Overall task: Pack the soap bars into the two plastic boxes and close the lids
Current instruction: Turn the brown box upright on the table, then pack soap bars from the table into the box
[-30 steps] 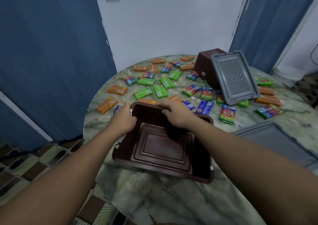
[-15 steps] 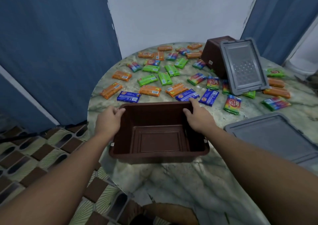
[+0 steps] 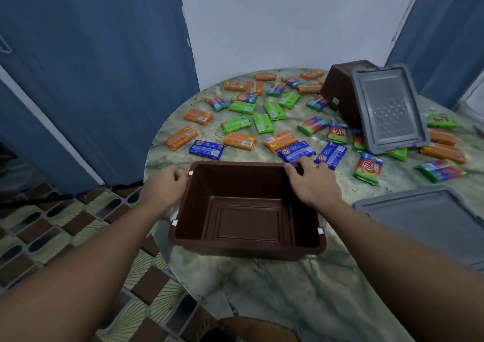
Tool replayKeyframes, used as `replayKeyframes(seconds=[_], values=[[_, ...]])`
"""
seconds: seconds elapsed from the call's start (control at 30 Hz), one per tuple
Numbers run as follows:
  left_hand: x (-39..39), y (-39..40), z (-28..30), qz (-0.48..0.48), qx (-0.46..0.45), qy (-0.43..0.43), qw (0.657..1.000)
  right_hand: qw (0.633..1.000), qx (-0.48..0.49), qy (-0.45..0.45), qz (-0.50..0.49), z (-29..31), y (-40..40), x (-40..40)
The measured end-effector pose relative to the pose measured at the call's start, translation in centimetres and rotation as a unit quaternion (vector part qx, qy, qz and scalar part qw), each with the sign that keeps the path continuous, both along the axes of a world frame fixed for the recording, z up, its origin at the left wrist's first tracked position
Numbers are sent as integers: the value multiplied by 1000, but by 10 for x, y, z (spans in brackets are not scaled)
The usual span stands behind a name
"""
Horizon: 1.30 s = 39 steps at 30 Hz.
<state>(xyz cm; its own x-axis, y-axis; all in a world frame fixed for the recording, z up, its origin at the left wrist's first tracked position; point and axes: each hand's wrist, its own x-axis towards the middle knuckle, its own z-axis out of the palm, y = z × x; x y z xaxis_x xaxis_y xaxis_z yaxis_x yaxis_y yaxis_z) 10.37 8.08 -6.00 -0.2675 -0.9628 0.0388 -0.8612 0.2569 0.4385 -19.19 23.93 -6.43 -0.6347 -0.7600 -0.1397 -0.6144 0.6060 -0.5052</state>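
Soap bars [image 3: 264,123]: in the head view we see them in orange, green, blue and rainbow wrappers, strewn flat over the far half of the round marble-patterned worktop [image 3: 301,297], none of them inside a box.
Near box [image 3: 248,208]: a brown plastic box stands upright and open at the worktop's left near edge, and we see only its ribbed bottom inside.
Left hand [image 3: 165,182]: we find it at the box's far left corner, fingers curled and gripping the rim there.
Right hand [image 3: 311,182]: it lies over the far right corner of the same box, fingers bent over the rim and holding it; a blue bar [image 3: 296,151] sits just beyond its fingertips.
Second box [image 3: 343,90]: brown as well, it stands tipped at the far right of the worktop, with bars close around its foot.
Leaning lid [image 3: 387,108]: a grey lid rests tilted against that second box, its lower edge down on the worktop among the bars.
Flat lid [image 3: 429,221]: another grey lid lies at the right edge of the worktop, just beside our right forearm.
Floor [image 3: 52,237]: tiled in brown and pale green, we see it past the worktop's left edge.
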Motion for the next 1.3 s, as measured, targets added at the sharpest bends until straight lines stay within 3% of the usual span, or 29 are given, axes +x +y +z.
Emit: replayKeyframes(seconds=[0.17, 0.37, 0.57, 0.67, 0.73, 1.0, 1.17, 1.3], values=[[-17, -27, 33, -20, -38, -16, 999, 997, 3, 70, 44, 25, -33, 5], [-48, -85, 43, -125, 11, -135, 983, 983, -14, 21, 180, 36, -111, 27], [-53, -134, 25, -202, 82, -216, 952, 964, 55, 19, 260, 27, -182, 50], [-55, -153, 5, -249, 158, -267, 917, 954, 102, 16, 283, 13, -213, 55], [-56, -161, -9, -281, 161, -290, 900, 946, 126, 26, 296, 4, -229, 58], [-61, -177, -54, -368, 126, -249, 887, 914, 181, 111, 346, -27, -275, 70], [-45, -196, -49, -335, 114, -289, 889, 896, 200, 163, 361, -32, -284, 72], [-35, -202, -49, -323, 139, -269, 897, 895, 183, 173, 367, -37, -289, 81]])
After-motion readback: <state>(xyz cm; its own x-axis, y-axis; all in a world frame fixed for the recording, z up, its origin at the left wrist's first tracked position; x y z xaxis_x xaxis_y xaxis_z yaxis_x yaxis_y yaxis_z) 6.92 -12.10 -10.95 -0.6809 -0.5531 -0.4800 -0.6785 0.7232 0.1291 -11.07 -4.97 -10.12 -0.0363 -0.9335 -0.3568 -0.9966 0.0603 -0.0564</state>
